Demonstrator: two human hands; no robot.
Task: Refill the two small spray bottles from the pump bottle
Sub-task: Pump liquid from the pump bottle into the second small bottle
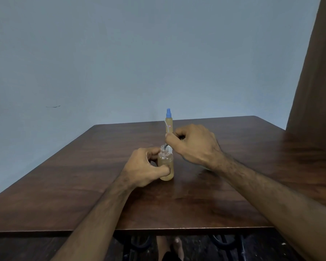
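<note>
While left hand (pixel 146 166) grips clear cylindrical bottle (pixel 166 163), glossy wood table (pixel 83 185)

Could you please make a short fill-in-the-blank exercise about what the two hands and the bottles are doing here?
1. The left hand grips the open small bottle, which stands on the ____.
2. The right hand holds a tube over that bottle's ____.
3. The spray bottle behind has a ____ cap.

Missing words: table; neck; blue
</note>
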